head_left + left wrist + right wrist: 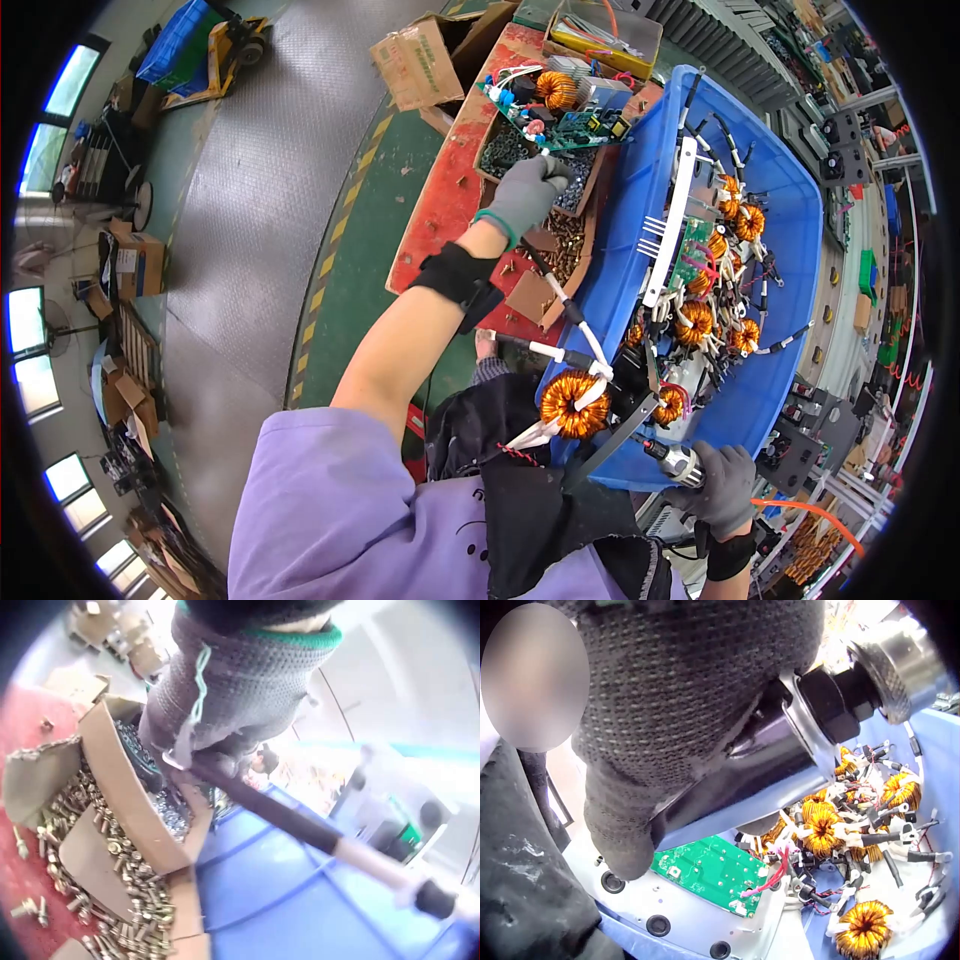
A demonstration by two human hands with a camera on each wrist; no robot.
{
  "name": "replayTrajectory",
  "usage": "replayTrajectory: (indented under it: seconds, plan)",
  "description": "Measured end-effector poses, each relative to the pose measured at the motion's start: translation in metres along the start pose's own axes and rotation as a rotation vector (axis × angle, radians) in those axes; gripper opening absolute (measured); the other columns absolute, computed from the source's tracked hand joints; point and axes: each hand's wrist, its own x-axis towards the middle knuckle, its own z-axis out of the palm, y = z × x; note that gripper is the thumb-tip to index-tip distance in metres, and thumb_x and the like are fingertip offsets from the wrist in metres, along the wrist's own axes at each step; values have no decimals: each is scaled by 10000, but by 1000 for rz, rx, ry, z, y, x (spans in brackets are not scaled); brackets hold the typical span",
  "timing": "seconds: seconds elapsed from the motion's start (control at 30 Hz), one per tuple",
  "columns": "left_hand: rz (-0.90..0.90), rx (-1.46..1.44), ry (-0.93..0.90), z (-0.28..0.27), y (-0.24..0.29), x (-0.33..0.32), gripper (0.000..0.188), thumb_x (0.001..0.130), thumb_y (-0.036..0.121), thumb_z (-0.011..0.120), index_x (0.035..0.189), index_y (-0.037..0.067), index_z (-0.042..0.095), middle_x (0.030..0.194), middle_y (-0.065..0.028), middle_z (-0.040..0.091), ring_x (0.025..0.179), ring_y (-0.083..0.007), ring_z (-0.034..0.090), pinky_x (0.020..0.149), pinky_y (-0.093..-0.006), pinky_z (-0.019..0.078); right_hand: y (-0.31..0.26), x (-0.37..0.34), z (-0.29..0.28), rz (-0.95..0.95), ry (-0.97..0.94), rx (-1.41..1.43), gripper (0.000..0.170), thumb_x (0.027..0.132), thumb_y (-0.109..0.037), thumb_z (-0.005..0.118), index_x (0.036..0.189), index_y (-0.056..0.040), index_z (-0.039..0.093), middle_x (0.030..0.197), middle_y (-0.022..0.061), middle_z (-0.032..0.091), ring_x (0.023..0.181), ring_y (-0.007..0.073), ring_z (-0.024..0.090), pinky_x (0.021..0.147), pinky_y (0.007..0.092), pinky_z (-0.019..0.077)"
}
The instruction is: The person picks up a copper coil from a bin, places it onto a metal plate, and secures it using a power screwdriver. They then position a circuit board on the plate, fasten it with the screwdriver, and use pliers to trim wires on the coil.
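Left hand (527,193) pinching sleeved cable (547,268), best kept slack, at silver fasteners (503,154); right hand (724,490) gripping pneumatic driver (680,464).

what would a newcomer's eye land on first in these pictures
Probably the large blue plastic bin right of the red tabletop in the head view, heaped with copper-coloured ring coils. Next, the silver cylindrical metal tool gripped by the gray-gloved right hand at the bin's near edge. Then the gray-gloved left hand at a brown cardboard box of small gray metal parts.
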Motion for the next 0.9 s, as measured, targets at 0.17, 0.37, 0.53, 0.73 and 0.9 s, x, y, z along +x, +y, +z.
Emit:
replayTrajectory:
  seconds: [0.17, 0.37, 0.53, 0.73, 0.9]
  plan:
    - [-253, -789, -96, -31, 16, -63, 232, 1005, 210, 538, 1085, 15, 635, 766, -16, 565, 599, -105, 515, 574, -237, 460, -2, 8, -5, -81, 35, -33, 767, 535, -537, 830, 1065, -28, 610, 704, 76, 586, 630, 285, 555, 614, 402, 400]
    - [-496, -931, -95, -46, 6, -95, 297, 1023, 241, 491, 1113, -12, 619, 846, -35, 574, 670, -130, 559, 640, -258, 513, 2, 3, 2, -83, 41, -43, 785, 531, -545, 828, 1081, -26, 614, 757, 92, 601, 664, 307, 566, 641, 417, 417]
    - [-422, -932, -181, -55, 5, -118, 331, 990, 155, 483, 1220, -65, 576, 1059, -107, 636, 939, -188, 649, 838, -293, 562, 4, 3, 0, -109, 49, -60, 791, 525, -549, 826, 1081, -27, 617, 803, 92, 621, 679, 306, 577, 651, 419, 424]
    - [-355, -1006, -268, -58, 3, -135, 357, 978, 69, 482, 1309, -65, 500, 1151, -180, 623, 1086, -221, 640, 891, -310, 560, 3, 7, -1, -103, 33, -72, 794, 524, -566, 826, 1059, -18, 618, 758, 93, 609, 659, 299, 574, 630, 413, 424]
    - [-418, -798, -175, -54, 26, -147, 328, 1007, 115, 489, 1295, -42, 506, 1084, -169, 644, 950, -190, 662, 816, -285, 570, 5, 7, 1, -121, 52, -79, 790, 530, -571, 823, 1052, -16, 617, 740, 97, 599, 635, 302, 565, 617, 406, 421]
